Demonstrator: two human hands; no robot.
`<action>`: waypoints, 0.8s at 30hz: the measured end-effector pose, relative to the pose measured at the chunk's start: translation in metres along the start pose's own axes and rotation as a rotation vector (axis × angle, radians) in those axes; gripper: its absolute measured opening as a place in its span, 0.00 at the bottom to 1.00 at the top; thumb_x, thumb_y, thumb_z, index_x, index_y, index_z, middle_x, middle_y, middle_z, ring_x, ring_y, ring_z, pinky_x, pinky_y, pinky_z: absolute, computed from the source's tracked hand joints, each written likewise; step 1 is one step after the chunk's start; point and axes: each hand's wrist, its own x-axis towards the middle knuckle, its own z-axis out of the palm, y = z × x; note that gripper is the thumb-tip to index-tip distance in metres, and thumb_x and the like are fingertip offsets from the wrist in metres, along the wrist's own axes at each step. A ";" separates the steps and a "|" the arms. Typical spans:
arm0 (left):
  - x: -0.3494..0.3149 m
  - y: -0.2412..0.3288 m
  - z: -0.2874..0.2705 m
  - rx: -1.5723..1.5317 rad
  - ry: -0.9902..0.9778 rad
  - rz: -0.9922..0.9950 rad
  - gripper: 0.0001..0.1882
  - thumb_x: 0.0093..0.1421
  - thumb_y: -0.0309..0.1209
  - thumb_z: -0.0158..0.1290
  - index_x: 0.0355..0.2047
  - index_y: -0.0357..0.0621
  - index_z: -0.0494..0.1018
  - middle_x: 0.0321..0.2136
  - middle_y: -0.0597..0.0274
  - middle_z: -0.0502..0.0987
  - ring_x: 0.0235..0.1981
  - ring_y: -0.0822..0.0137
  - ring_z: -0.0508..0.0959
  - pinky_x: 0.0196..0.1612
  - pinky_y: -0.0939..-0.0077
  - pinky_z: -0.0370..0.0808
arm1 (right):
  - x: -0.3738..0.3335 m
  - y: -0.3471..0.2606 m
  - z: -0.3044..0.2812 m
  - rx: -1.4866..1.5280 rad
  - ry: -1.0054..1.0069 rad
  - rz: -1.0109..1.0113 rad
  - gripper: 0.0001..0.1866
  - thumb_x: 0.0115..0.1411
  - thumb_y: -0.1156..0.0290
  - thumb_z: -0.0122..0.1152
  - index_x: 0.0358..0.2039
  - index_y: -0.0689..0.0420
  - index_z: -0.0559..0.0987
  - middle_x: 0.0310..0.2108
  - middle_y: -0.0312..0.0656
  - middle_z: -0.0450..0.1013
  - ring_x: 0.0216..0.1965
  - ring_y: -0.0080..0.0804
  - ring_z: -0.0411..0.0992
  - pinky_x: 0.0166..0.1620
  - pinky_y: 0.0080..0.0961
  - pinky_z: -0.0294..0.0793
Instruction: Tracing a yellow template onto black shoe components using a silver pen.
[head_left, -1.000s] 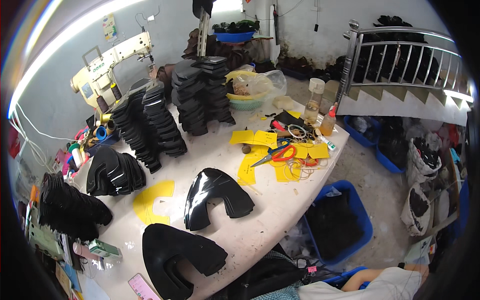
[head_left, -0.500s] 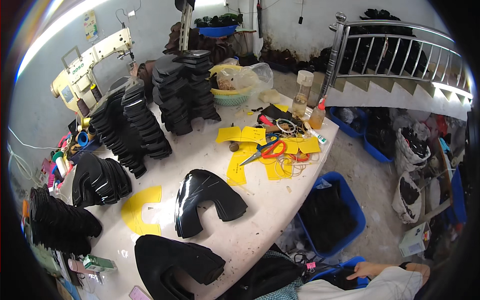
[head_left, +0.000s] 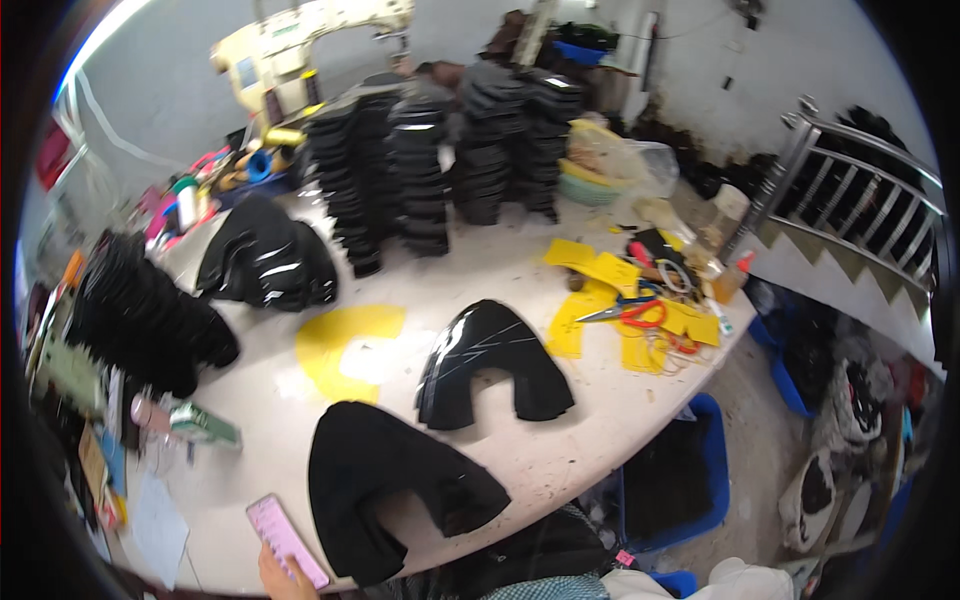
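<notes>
At the near left edge of the table, my left hand [head_left: 283, 577] has its fingers closed on the lower end of a phone [head_left: 286, 540] in a pink-edged case with a lit screen. Just right of it lies a stack of matte black horseshoe-shaped pieces [head_left: 350, 470]. Behind that is a stack of glossy black horseshoe-shaped pieces [head_left: 490, 345]. A yellow curved template [head_left: 325, 350] rests flat to their left. Only a white sleeve [head_left: 745, 580] shows at the lower right; my right hand is out of sight.
Tall stacks of black pieces [head_left: 420, 180] stand at the back, with a sewing machine [head_left: 290, 55] behind them. Scissors [head_left: 635, 313] lie among yellow cards [head_left: 590, 265] on the right. A blue tub [head_left: 715, 480] stands beside the table, and a green box [head_left: 205, 425] is at left.
The view has swung left, so the table appears shifted right. My left hand has come in and taken hold of the phone. My right hand, earlier at the lower right, has left the view.
</notes>
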 end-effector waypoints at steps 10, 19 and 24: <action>0.072 0.025 -0.095 -0.785 -0.260 -0.150 0.25 0.61 0.44 0.41 0.48 0.34 0.65 0.49 0.44 0.64 0.50 0.46 0.63 0.53 0.54 0.58 | 0.000 0.041 -0.119 -0.272 0.184 -0.020 0.27 0.45 0.42 0.58 0.36 0.50 0.81 0.39 0.44 0.75 0.43 0.42 0.73 0.42 0.40 0.71; 0.136 0.047 -0.117 -1.420 -0.405 -0.034 0.33 0.48 0.42 0.57 0.51 0.34 0.64 0.57 0.38 0.58 0.56 0.44 0.63 0.56 0.60 0.60 | -0.094 -0.023 -0.301 0.391 1.650 -0.335 0.08 0.49 0.64 0.61 0.25 0.55 0.77 0.25 0.40 0.74 0.25 0.40 0.73 0.29 0.32 0.71; 0.156 0.085 -0.128 -1.283 -0.543 0.103 0.42 0.37 0.36 0.65 0.54 0.40 0.61 0.57 0.35 0.55 0.55 0.42 0.62 0.54 0.60 0.64 | -0.065 -0.018 -0.353 0.651 1.723 -0.444 0.07 0.50 0.68 0.60 0.28 0.56 0.76 0.27 0.40 0.74 0.24 0.35 0.73 0.28 0.29 0.71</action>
